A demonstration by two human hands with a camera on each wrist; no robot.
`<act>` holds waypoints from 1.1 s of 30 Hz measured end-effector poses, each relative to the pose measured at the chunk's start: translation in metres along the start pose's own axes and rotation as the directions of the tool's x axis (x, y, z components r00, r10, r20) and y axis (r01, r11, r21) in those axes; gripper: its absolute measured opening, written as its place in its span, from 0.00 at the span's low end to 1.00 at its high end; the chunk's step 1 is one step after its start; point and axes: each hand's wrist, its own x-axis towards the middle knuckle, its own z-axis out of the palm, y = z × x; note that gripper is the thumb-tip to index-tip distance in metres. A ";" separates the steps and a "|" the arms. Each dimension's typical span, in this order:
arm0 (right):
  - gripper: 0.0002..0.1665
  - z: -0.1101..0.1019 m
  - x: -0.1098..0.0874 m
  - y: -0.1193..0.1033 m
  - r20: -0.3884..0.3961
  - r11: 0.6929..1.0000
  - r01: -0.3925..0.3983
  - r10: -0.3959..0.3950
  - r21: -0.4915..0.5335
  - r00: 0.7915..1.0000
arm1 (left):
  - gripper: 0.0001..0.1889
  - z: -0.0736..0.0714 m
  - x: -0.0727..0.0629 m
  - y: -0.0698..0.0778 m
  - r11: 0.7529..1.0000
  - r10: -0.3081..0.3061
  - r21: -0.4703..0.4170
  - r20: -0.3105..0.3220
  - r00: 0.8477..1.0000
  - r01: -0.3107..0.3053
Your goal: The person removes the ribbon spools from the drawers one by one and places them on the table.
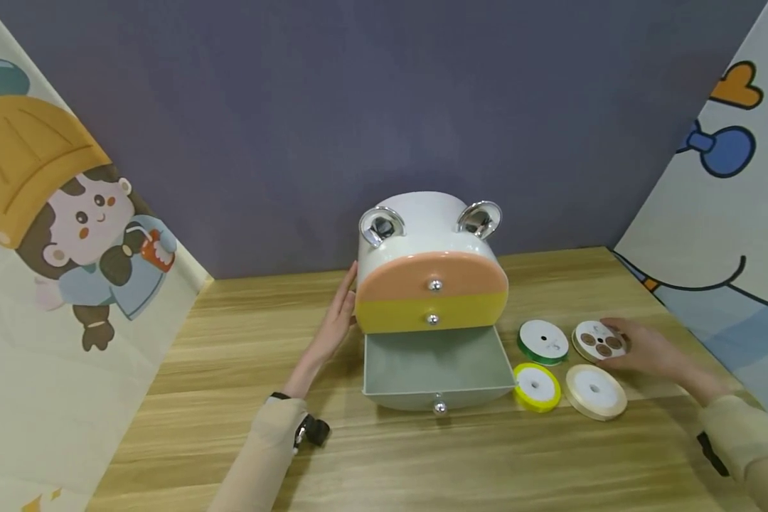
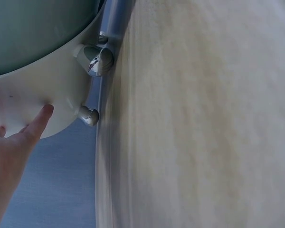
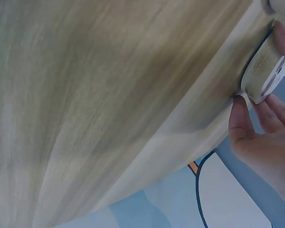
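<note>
A small white drawer cabinet (image 1: pixel 422 220) with two silvery ears stands on the wooden table. Its orange drawer (image 1: pixel 397 281) and yellow drawer (image 1: pixel 393 315) are closed; the grey-green bottom drawer (image 1: pixel 438 363) is pulled out. My left hand (image 1: pixel 334 326) rests with straight fingers against the cabinet's left side. In the left wrist view, a fingertip (image 2: pixel 46 110) touches the white wall. Over on the right, my right hand (image 1: pixel 653 352) grips a ribbon spool (image 1: pixel 599 340) with brown round holes in its white face. The right wrist view shows thumb and fingers around this spool (image 3: pixel 261 71).
Close to the held spool lie a green ribbon spool (image 1: pixel 543 340), a yellow one (image 1: pixel 537 387) and a cream one (image 1: pixel 595 392). A dark wall (image 1: pixel 262 142) rises behind the table (image 1: pixel 397 462). Cartoon-printed panels (image 1: pixel 25 370) flank both sides.
</note>
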 end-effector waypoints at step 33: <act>0.54 -0.001 -0.010 -0.008 0.022 0.997 0.066 -0.067 0.034 0.997 | 0.28 0.001 -0.003 -0.001 0.999 0.042 0.011 0.000 0.999 -0.042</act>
